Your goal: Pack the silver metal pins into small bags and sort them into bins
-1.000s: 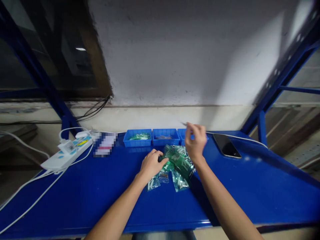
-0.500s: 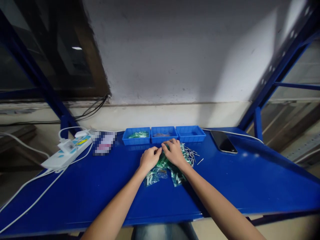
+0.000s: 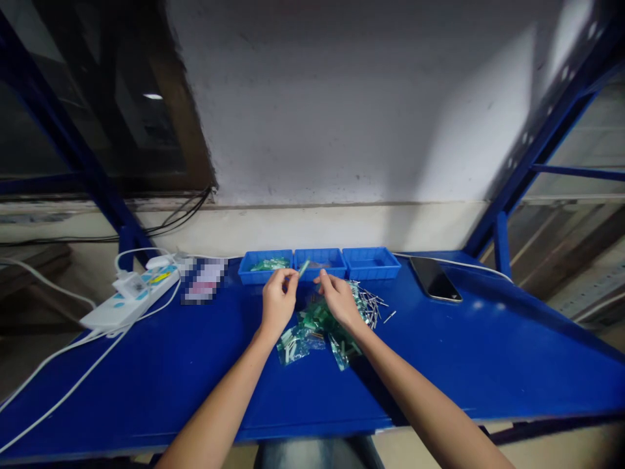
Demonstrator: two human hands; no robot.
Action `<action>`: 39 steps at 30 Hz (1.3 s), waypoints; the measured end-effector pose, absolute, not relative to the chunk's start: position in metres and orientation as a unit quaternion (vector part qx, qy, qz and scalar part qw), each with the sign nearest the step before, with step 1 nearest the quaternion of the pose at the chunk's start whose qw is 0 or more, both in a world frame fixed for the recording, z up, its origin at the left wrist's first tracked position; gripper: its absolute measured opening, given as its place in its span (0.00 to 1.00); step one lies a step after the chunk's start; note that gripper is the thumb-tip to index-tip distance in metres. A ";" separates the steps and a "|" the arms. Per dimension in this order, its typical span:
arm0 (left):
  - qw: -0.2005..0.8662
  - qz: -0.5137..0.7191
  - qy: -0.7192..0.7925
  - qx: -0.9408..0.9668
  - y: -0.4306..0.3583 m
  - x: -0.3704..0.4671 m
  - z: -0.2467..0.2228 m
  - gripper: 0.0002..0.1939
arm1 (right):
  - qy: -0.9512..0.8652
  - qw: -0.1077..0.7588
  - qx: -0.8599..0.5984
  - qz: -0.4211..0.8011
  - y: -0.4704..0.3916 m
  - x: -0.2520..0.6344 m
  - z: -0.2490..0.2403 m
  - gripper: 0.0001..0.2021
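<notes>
My left hand (image 3: 280, 301) is closed in a pinch, raised in front of the middle blue bin. Between its thumb and fingertips is a thin, pale green stick-like piece (image 3: 303, 268), tilted up to the right. My right hand (image 3: 338, 298) hangs over the pile with thumb and fingers drawn together; whatever they may hold is too small to make out. Beneath lies a heap of green pieces and clear packets (image 3: 317, 317). One small clear bag (image 3: 293, 346) with white sticks lies at its front left. Loose silver metal pins (image 3: 374, 303) spread out to the right.
Three blue bins stand in a row behind: the left bin (image 3: 266, 277) with green pieces, the middle bin (image 3: 332, 270), and the right bin (image 3: 371, 266). A phone (image 3: 434, 279) lies right; a power strip (image 3: 129, 299) with white cables sits left on the blue table (image 3: 195, 365).
My left hand has lifted from the pile and moved left, now with a green piece in its fingertips. The right hand has opened a gap from it, uncovering more of the heap.
</notes>
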State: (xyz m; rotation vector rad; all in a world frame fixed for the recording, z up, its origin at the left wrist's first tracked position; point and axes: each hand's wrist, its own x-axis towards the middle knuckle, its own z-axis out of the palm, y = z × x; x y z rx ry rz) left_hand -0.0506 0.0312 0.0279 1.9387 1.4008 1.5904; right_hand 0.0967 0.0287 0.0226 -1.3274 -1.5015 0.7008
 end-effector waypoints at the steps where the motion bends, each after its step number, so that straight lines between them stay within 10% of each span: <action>1: 0.128 0.536 0.464 0.693 0.027 -0.047 0.028 0.08 | -0.600 0.493 -0.535 0.333 0.028 0.095 0.023 0.28; 11: 0.160 0.452 0.419 0.771 0.017 -0.033 0.024 0.08 | -0.612 0.476 -0.580 0.249 0.025 0.093 0.026 0.24; 19: 0.468 0.473 0.494 0.560 0.034 -0.048 0.028 0.31 | -0.742 0.454 -0.484 0.096 0.020 0.095 0.025 0.14; 25: 0.552 0.467 0.489 0.488 0.036 -0.054 0.031 0.25 | -0.813 0.373 -0.441 0.072 0.020 0.096 0.020 0.26; 34: 0.318 0.564 0.508 0.568 0.038 -0.058 0.027 0.16 | -0.750 0.446 -0.469 0.138 0.015 0.089 0.023 0.23; 39: 0.152 0.534 0.464 0.690 0.029 -0.053 0.034 0.11 | -0.618 0.479 -0.490 0.385 0.020 0.087 0.027 0.19</action>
